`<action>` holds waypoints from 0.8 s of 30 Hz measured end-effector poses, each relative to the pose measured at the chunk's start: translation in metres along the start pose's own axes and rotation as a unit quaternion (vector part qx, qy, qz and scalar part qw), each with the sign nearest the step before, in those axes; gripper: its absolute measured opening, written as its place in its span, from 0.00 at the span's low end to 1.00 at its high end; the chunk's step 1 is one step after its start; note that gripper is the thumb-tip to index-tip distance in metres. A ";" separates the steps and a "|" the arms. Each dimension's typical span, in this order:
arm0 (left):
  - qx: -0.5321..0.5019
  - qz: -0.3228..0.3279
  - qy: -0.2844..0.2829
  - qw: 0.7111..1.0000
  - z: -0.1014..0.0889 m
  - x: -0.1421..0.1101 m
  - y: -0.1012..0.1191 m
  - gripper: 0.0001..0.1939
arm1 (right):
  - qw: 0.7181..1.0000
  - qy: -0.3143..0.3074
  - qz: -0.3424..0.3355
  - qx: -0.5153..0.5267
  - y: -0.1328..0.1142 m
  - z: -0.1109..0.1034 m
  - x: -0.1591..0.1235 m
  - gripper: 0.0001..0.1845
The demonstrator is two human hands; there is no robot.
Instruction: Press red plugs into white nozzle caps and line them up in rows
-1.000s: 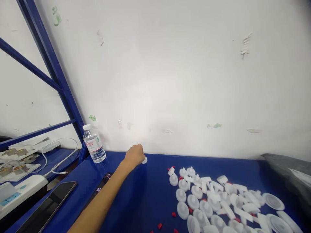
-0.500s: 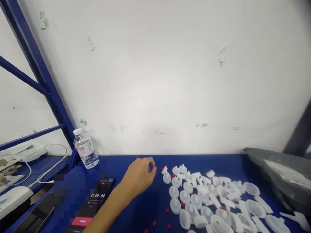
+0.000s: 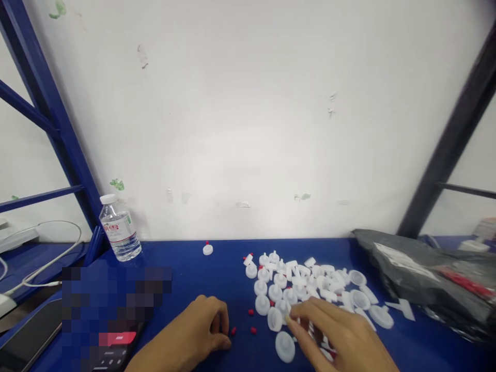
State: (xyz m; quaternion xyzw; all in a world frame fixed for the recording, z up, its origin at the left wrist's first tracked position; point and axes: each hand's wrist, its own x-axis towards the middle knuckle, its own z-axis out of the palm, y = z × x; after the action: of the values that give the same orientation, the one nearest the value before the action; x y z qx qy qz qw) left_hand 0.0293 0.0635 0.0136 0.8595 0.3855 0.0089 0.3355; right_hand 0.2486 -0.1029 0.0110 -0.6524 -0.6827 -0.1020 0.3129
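Observation:
My left hand (image 3: pixel 203 328) hovers low over the blue table, fingers curled, with a gap between thumb and forefinger. Right beside its fingertips lies a small red cap (image 3: pixel 233 330). My right hand (image 3: pixel 339 333) reaches over the front of a heap of white plastic parts. Its thumb and forefinger pinch at the edge of a white nozzle cap (image 3: pixel 282 306); the exact contact is partly hidden. A flat round white cap (image 3: pixel 285 347) lies just left of that hand. Near the wall stands a white cap with a red tip (image 3: pixel 207 250).
A water bottle (image 3: pixel 121 230) stands at the back left, against a blue frame post. Phones (image 3: pixel 33 336) lie at the front left, one partly blurred out. A dark grey plastic bag (image 3: pixel 411 274) sits at the right. More red caps (image 3: pixel 251 312) are scattered beside the heap.
My left hand has drawn back from near the wall towards me, uncovering the red-tipped white cap. My right hand has come into view over the heap. The view has shifted right.

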 end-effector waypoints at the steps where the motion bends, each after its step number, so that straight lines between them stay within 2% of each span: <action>1: -0.008 0.004 0.010 1.000 0.004 0.001 -0.004 0.05 | 1.000 -0.014 0.007 -0.014 0.002 0.001 -0.002 0.05; 6: -0.011 0.019 0.050 0.999 0.015 0.002 -0.013 0.05 | 0.996 -0.043 0.032 -0.072 0.006 0.021 -0.020 0.11; 10: 0.023 0.014 0.075 0.997 0.017 -0.006 -0.016 0.05 | 0.994 -0.052 0.052 -0.076 0.006 0.033 -0.028 0.06; 13: 0.045 0.003 0.087 0.995 0.016 -0.015 -0.015 0.06 | 0.994 -0.067 0.051 -0.064 0.005 0.035 -0.029 0.07; 17: 0.082 -0.016 0.091 0.992 0.013 -0.022 -0.009 0.07 | 0.997 -0.048 0.043 -0.034 0.002 0.026 -0.025 0.08; 24: 0.149 0.023 0.124 0.981 0.019 -0.016 -0.008 0.12 | 0.990 -0.043 0.079 0.106 -0.003 -0.014 0.002 0.08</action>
State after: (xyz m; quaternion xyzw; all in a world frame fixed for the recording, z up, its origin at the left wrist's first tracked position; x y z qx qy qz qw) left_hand 0.0179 0.0454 -0.0021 0.9006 0.4013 0.0659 0.1533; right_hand 0.2498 -0.1089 0.0237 -0.6708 -0.6491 0.0241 0.3579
